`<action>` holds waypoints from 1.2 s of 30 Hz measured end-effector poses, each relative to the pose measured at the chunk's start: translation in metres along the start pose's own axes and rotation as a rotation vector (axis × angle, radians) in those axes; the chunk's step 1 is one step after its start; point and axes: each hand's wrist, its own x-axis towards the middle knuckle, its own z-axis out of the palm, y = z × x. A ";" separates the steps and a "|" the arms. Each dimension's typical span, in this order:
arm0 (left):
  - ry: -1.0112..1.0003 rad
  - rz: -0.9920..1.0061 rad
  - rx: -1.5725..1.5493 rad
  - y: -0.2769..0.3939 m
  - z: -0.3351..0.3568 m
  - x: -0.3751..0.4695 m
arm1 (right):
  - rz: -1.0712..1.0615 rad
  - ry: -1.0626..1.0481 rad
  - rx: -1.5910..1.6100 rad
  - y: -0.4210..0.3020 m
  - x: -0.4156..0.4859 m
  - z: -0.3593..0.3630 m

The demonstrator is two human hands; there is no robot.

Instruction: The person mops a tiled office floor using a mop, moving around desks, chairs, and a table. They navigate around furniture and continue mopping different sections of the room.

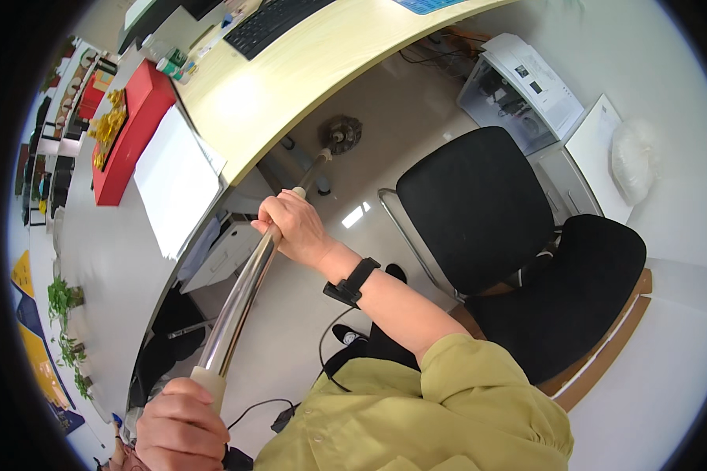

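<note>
A mop with a shiny metal pole (240,303) slants away from me towards the floor under the desk. My left hand (181,428) is wrapped around the pale grip (210,382) at its near end. Farther down, my right hand (294,224) closes around the pole just above a pale collar (299,192); a black band (353,282) circles that wrist. The dark, stringy-looking mop head (343,134) rests on the glossy floor (395,106) beneath the desktop, its details shaded.
A curved pale desk (283,88) bears a keyboard (271,23), papers (177,182) and a red box (138,129). Black chairs (477,206) stand at right, near a white computer case (518,88). A drawer unit (221,253) is under the desk. A person (124,456) shows at lower left.
</note>
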 end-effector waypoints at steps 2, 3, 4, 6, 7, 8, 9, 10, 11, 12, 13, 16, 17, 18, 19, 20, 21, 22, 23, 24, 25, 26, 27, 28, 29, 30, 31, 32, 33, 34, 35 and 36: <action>0.160 0.114 -0.073 -0.027 0.014 0.009 | -0.031 -0.026 -0.066 0.025 0.012 -0.006; 0.228 0.074 -0.028 -0.040 0.022 0.011 | -0.050 -0.034 -0.100 0.038 0.018 -0.009; 0.296 0.042 0.014 -0.053 0.031 0.014 | -0.059 -0.026 -0.138 0.051 0.022 -0.015; 0.282 -0.071 0.110 -0.076 0.047 0.021 | -0.070 -0.064 -0.222 0.083 0.031 -0.032; 0.240 -0.101 0.141 -0.092 0.056 0.026 | -0.077 -0.082 -0.265 0.101 0.037 -0.042; 0.206 -0.089 0.141 -0.112 0.066 0.034 | -0.049 -0.077 -0.280 0.118 0.040 -0.052; 0.137 -0.081 0.181 -0.130 0.074 0.042 | 0.000 -0.097 -0.334 0.133 0.042 -0.062; 0.069 -0.087 0.213 -0.146 0.081 0.049 | -0.033 -0.052 -0.349 0.149 0.044 -0.073; 0.041 -0.044 0.215 -0.162 0.088 0.057 | 0.023 -0.077 -0.398 0.163 0.047 -0.085; 0.040 -0.006 0.202 -0.176 0.092 0.063 | 0.005 -0.043 -0.408 0.176 0.050 -0.094; 0.026 0.002 0.214 -0.189 0.097 0.070 | 0.044 -0.050 -0.437 0.187 0.052 -0.104; 0.006 0.034 0.229 -0.215 0.114 0.091 | 0.085 -0.040 -0.464 0.211 0.058 -0.131; -0.026 0.056 0.213 -0.218 0.119 0.096 | 0.141 -0.046 -0.485 0.214 0.058 -0.138; -0.052 0.070 0.209 -0.219 0.122 0.100 | 0.205 -0.033 -0.469 0.215 0.054 -0.144; -0.080 0.083 0.204 -0.217 0.124 0.103 | 0.153 0.025 -0.457 0.213 0.051 -0.146; -0.102 0.063 0.196 -0.212 0.124 0.104 | 0.154 0.058 -0.458 0.210 0.047 -0.148; -0.089 0.073 0.155 -0.206 0.121 0.104 | 0.165 0.094 -0.453 0.204 0.043 -0.148; -0.097 0.066 0.131 -0.197 0.116 0.102 | 0.135 0.143 -0.457 0.197 0.038 -0.146; -0.106 0.047 0.115 -0.187 0.110 0.097 | 0.119 0.168 -0.468 0.186 0.030 -0.142; -0.098 0.043 0.120 -0.175 0.102 0.091 | 0.095 0.201 -0.476 0.176 0.024 -0.138; -0.133 0.025 0.113 -0.163 0.091 0.084 | 0.071 0.228 -0.483 0.165 0.017 -0.135; -0.166 0.006 0.104 -0.149 0.079 0.075 | 0.013 0.252 -0.483 0.154 0.010 -0.131; -0.176 -0.007 0.089 -0.136 0.070 0.064 | 0.001 0.198 -0.450 0.144 0.000 -0.130; -0.210 0.033 0.126 -0.124 0.062 0.054 | -0.005 0.178 -0.448 0.135 -0.009 -0.128; -0.225 0.078 0.159 -0.113 0.055 0.043 | 0.007 0.142 -0.450 0.127 -0.019 -0.126; -0.239 0.111 0.203 -0.103 0.049 0.033 | 0.044 0.123 -0.438 0.120 -0.027 -0.124; -0.239 0.130 0.155 -0.093 0.043 0.023 | 0.087 0.105 -0.418 0.114 -0.034 -0.121; -0.239 0.135 0.111 -0.081 0.038 0.012 | 0.168 0.053 -0.424 0.107 -0.042 -0.116; -0.237 0.142 0.067 -0.070 0.032 0.002 | 0.151 -0.006 -0.424 0.098 -0.051 -0.106; -0.277 0.116 0.090 -0.059 0.023 -0.007 | 0.153 -0.055 -0.420 0.089 -0.059 -0.097; -0.296 0.118 0.089 -0.048 0.013 -0.016 | 0.172 -0.103 -0.417 0.078 -0.067 -0.089; -0.313 0.122 0.091 -0.037 0.003 -0.026 | 0.163 -0.116 -0.373 0.066 -0.072 -0.074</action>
